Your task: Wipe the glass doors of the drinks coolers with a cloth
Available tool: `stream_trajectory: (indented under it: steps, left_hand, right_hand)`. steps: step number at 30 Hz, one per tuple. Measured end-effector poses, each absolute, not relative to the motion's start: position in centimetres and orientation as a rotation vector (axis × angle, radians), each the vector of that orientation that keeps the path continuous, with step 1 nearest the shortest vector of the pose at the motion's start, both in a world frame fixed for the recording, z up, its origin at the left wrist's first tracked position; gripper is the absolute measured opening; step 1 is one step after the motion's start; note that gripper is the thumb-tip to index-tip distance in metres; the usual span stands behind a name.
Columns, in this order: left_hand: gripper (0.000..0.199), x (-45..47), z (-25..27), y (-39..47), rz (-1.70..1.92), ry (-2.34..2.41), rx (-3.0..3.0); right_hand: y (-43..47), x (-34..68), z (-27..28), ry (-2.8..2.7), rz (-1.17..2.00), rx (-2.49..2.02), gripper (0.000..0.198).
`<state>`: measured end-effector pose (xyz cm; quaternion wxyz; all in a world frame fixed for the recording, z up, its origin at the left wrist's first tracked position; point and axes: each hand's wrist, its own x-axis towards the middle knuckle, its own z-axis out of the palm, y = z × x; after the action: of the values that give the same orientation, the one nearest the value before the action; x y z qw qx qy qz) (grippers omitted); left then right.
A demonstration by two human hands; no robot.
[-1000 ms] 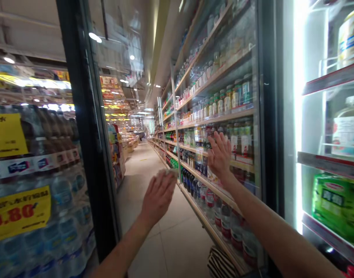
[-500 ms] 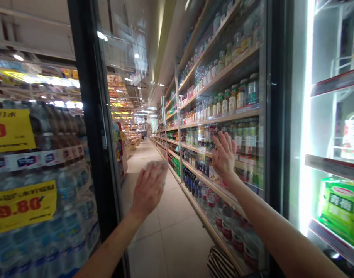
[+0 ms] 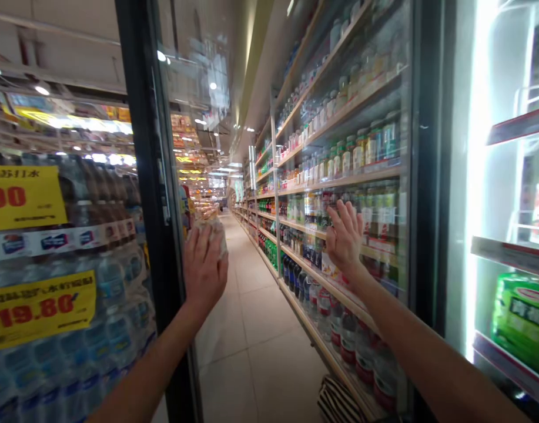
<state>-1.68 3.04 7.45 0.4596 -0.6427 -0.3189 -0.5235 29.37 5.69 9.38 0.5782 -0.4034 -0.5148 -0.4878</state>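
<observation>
A glass door (image 3: 220, 135) with a dark frame (image 3: 148, 153) stands before me. My left hand (image 3: 205, 267) presses a pale, crumpled cloth (image 3: 218, 235) to the pane, close beside the left frame. Most of the cloth is hidden behind the fingers. My right hand (image 3: 343, 235) rests toward the pane's right part with its fingers spread and nothing held. Whether its palm touches the glass everywhere, I cannot tell.
Through the glass are shelves of bottles (image 3: 340, 158) and a tiled aisle (image 3: 251, 317). Stacked water packs (image 3: 114, 329) with yellow price signs (image 3: 44, 308) stand at left. At right is a lit cooler shelf (image 3: 507, 252) with a green pack (image 3: 522, 317). Striped fabric (image 3: 337, 399) shows low down.
My left hand has slid left and slightly up across the glass with the cloth, toward the left frame. The right hand stays in nearly the same place; the view has shifted slightly.
</observation>
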Motion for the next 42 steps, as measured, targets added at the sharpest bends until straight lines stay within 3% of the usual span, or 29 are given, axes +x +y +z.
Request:
stream_trajectory:
  steps: [7, 14, 20, 26, 32, 39, 42]
  left_hand:
    - [0.057, 0.0, 3.8, 2.6, -0.897, -0.544, -1.803]
    - [0.056, -1.0, 6.8, 3.2, -1.237, -0.772, -1.574]
    - [0.047, 1.9, 3.5, 2.9, -0.750, -0.411, -1.847]
    - [0.047, 2.6, 9.5, 3.2, -1.164, -0.760, -1.607]
    - [0.044, 5.2, 4.4, 2.9, -0.697, -0.386, -1.827]
    - [0.045, 3.4, 11.3, 3.4, -1.132, -0.784, -1.602]
    - [0.046, 4.3, 10.0, 3.2, -1.004, -0.699, -1.694]
  right_hand:
    - [5.7, 29.4, 9.3, -1.220, -1.108, -0.922, 0.043]
    - [5.9, 29.3, 9.3, -1.205, -1.128, -0.921, 0.042]
    - [5.7, 29.5, 9.3, -1.217, -1.138, -0.928, 0.041]
    - [5.7, 29.4, 9.3, -1.204, -1.136, -0.925, 0.041]
    - [5.7, 29.5, 9.3, -1.188, -1.168, -0.894, 0.041]
    - [5.9, 29.5, 9.2, -1.203, -1.127, -0.904, 0.043]
    - [5.7, 29.5, 9.2, -1.207, -1.131, -0.915, 0.042]
